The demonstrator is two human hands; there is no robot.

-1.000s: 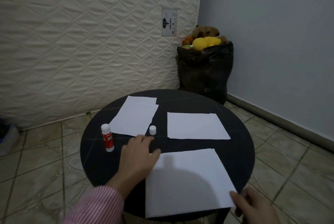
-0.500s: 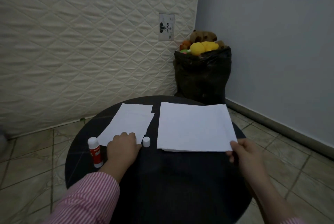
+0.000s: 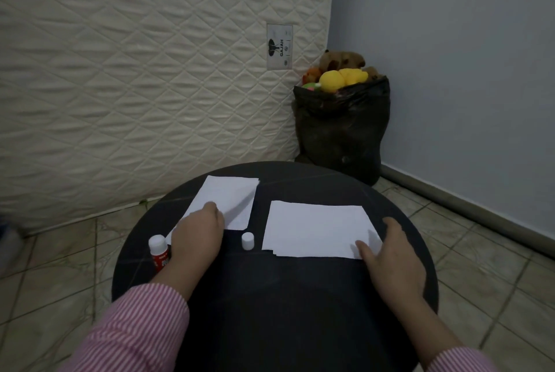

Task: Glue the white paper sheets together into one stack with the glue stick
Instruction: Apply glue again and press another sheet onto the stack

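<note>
**Two Paper Piles on a Round Black Table**

On the round black table point(image 3: 270, 296), two lots of white paper lie side by side, well apart from each other. At the right sits the paper stack point(image 3: 312, 227), its lower edges slightly uneven so that more than one sheet shows. The right hand point(image 3: 390, 260) rests open and flat at the stack's near right corner, thumb lying on the paper, gripping nothing. At the left lie the loose sheets point(image 3: 231, 197), the top one lifted a little along its right edge. The left hand point(image 3: 198, 236) presses down on their near left corner with curled fingers; whether it pinches a sheet cannot be told. Just left of that hand stands the glue stick point(image 3: 158, 253), upright, red label, uncapped. Its white cap point(image 3: 247, 240) stands between the two piles, near the front edge of the stack. Both wrists wear pink-striped sleeves point(image 3: 135, 332).
</note>
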